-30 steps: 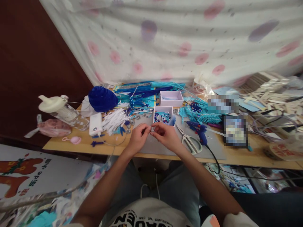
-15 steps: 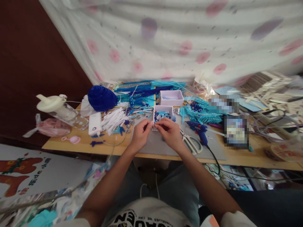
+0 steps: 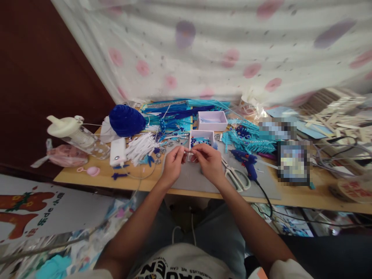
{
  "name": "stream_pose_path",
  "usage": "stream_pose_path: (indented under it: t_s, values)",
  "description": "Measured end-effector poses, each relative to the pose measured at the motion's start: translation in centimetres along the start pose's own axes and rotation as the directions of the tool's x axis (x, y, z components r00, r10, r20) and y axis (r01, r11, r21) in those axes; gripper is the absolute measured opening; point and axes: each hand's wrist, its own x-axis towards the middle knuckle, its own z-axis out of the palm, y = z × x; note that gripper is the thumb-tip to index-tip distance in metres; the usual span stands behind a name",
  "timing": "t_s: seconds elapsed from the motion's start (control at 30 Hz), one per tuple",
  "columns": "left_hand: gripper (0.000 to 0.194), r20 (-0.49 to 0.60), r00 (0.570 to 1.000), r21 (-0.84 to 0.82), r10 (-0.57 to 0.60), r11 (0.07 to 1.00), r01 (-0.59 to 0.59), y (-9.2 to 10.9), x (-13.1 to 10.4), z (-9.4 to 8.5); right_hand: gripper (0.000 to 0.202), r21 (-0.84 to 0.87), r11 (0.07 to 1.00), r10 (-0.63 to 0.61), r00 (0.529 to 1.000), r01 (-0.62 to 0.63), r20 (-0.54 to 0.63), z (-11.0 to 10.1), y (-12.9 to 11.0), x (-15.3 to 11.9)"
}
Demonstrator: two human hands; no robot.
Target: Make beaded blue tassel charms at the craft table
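Both hands [image 3: 172, 166] [image 3: 210, 163] nearer the bead box [image 3: 202, 133]

**Looks Like a Craft Corner**

Has a wooden table [image 3: 72, 175] packed with bits for making things: a blue hot glue gun [image 3: 247, 161], scissors [image 3: 236, 179] with pale handles, a little white box [image 3: 202, 133] with blue beads [image 3: 194, 142] in it, white pipe cleaners [image 3: 141, 146] and turquoise pipe cleaners [image 3: 207, 104]. Has a flowery curtain [image 3: 209, 50] hung right behind, and a drink bottle [image 3: 87, 139] at the left end. Hard to tell if inside a home or a shop.
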Motion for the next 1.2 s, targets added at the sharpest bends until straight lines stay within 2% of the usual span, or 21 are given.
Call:
stream_pose_path:
  t_s: [0.2,0.3,0.43,0.57,0.77,1.2]
  values:
    - [0.036,0.054,0.999,-0.079,0.007,0.997,-0.003,-0.6,0.2,-1.4,0.019,0.081,0.994,0.078,0.997,-0.080,0.029,-0.4,-0.8,0.7]
    - [0.035,0.066,0.997,-0.199,-0.026,0.979,0.039,-0.9,0.4,-1.4,0.020,0.100,0.989,0.103,0.993,-0.109,0.064,-0.4,-1.3,0.9]
    - [0.032,0.052,0.995,-0.433,-0.087,0.896,0.101,-1.0,0.6,-0.8,0.021,0.085,0.989,0.118,0.989,-0.125,0.085,-0.3,-1.7,1.2]
    - [0.031,0.061,0.991,-0.547,-0.122,0.826,0.136,-0.7,0.7,-0.4,0.022,0.094,0.986,0.129,0.987,-0.137,0.093,-0.4,-1.6,1.5]
    - [0.032,0.057,0.987,-0.597,-0.149,0.787,0.154,-0.7,0.8,-0.2,0.021,0.092,0.988,0.112,0.988,-0.122,0.105,-0.4,-1.1,1.7]
    - [0.034,0.043,0.984,-0.582,-0.171,0.796,0.164,-0.7,0.7,0.0,0.024,0.040,0.995,0.084,0.990,-0.089,0.113,-0.5,-1.1,1.6]
